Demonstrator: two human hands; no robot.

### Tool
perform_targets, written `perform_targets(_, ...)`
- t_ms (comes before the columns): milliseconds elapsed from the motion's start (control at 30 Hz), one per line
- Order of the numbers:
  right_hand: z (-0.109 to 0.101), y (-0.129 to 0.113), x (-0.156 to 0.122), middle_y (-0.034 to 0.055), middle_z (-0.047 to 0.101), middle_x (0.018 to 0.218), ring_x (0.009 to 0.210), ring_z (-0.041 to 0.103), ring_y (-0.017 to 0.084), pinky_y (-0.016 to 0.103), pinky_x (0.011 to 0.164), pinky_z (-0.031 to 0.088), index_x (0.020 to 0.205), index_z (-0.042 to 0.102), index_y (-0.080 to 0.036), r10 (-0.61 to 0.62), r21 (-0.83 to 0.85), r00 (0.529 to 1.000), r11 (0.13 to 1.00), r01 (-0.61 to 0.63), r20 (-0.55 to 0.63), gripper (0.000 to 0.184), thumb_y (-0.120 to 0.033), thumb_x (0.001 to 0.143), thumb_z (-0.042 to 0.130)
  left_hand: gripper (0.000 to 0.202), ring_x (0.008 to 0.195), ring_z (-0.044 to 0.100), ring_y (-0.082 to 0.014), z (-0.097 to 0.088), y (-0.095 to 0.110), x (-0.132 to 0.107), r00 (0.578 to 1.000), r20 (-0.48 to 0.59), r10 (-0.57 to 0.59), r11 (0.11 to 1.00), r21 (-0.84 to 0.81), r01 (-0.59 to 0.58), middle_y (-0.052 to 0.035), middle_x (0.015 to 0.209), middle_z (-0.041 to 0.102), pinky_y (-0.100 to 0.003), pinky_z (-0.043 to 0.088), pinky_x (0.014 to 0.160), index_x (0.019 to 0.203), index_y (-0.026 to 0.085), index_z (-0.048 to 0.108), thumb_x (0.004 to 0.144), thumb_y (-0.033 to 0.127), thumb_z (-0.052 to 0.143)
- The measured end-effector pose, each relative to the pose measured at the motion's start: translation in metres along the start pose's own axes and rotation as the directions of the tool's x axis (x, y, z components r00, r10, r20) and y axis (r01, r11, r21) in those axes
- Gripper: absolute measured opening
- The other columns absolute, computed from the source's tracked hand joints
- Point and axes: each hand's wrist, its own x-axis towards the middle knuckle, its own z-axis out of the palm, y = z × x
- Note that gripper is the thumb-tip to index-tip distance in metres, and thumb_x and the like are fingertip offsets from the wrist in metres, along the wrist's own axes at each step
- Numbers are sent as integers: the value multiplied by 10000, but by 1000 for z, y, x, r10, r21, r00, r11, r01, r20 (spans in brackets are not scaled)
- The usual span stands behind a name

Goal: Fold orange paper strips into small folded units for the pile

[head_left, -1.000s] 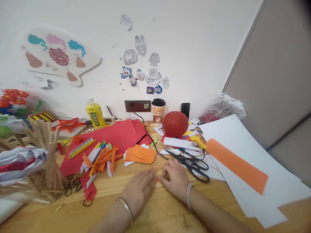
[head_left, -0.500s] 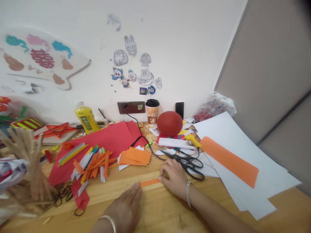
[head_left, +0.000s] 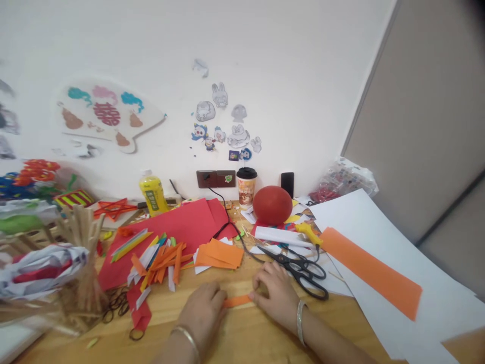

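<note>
"What's the left hand (head_left: 204,307) doing?"

"It rests palm-down at nine o'clock of a narrow orange paper strip (head_left: 237,302), its fingertips over that end. I can't tell whether it grips or only presses."

"And the right hand (head_left: 277,296)?"

"At three o'clock of the strip, fingers curled, thumb against the other end. Pinching or pressing, I can't tell."

"Where exactly is the strip?"

"Flat on the pale wooden tabletop (head_left: 246,338), its bare middle stretching between the two hands."

"What's around it, taking the strip as the clock's centre and the wall as twelve?"

"Black-handled metal scissors (head_left: 288,261) at two, just beyond the right hand. A small fanned stack of orange paper rectangles (head_left: 217,254) at eleven, and a loose heap of orange and white folded paper strips (head_left: 164,263) at ten."

"Farther off?"

"A patterned paper cup with a black lid (head_left: 246,192) at twelve, a smooth, rounded red object (head_left: 273,205) at one. Between two and three, a long orange paper rectangle (head_left: 373,273) lies on large white paper sheets (head_left: 356,215)."
</note>
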Motion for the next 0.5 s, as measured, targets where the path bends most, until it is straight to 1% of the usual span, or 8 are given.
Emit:
perform_targets(67,0,-2,0,4,564,836,848,489,187,303,746,339,721,570,-201,-14,11,1000,1000,14,2,123,-263,724,677,130,741,601,-211,7,1,2,998,30,-50,999,-21,51,-68,802,644,-298,464,665,764,173,612,772,109,498)
perform_targets(133,0,-2,0,8,573,827,845,499,190,311,750,349,710,570,-198,-9,26,1000,1000,8,6,105,-244,747,657,127,720,598,-200,6,-3,4,992,51,-120,992,-37,122,-57,770,636,-286,457,659,736,169,585,745,73,501)
perform_targets(233,1,0,1,14,585,821,847,515,195,321,755,366,712,570,-196,-7,55,1000,998,7,-4,82,-203,766,632,159,706,602,-184,-11,-21,5,975,34,-218,975,-46,219,-44,744,627,-267,450,646,755,172,559,782,71,439)
perform_targets(333,0,2,2,27,590,825,840,529,202,332,754,394,720,562,-193,-13,93,998,995,18,-54,70,-193,783,593,183,793,611,-202,-36,-54,1,939,-103,-328,944,17,331,-73,832,628,-296,450,702,829,164,549,837,117,372)
perform_targets(367,-1,4,4,32,592,824,839,534,205,334,755,405,722,558,-193,-12,111,996,994,22,-84,70,-194,791,571,177,804,612,-213,-43,-67,-1,909,-130,-397,912,59,407,-76,839,627,-306,449,700,815,161,543,827,117,373)
perform_targets(400,-3,6,5,40,594,826,840,541,207,335,756,417,735,556,-193,-3,132,993,991,19,-121,64,-196,798,547,181,780,614,-215,-48,-79,-3,880,-111,-461,879,75,470,-60,813,623,-302,453,666,813,164,540,827,128,364)
perform_targets(467,-10,13,10,57,605,856,849,558,211,335,761,444,805,559,-192,40,186,976,983,1,-215,60,-212,802,503,241,656,611,-242,-52,-101,-7,809,-109,-577,806,82,586,-62,682,597,-320,453,553,735,132,539,817,116,312)
perform_targets(500,-15,18,14,68,612,897,859,568,214,339,764,457,884,559,-190,90,217,959,976,-31,-269,118,-228,804,481,241,667,611,-265,-51,-110,-9,788,-120,-604,784,83,615,-77,675,592,-339,458,549,723,112,543,800,107,314)
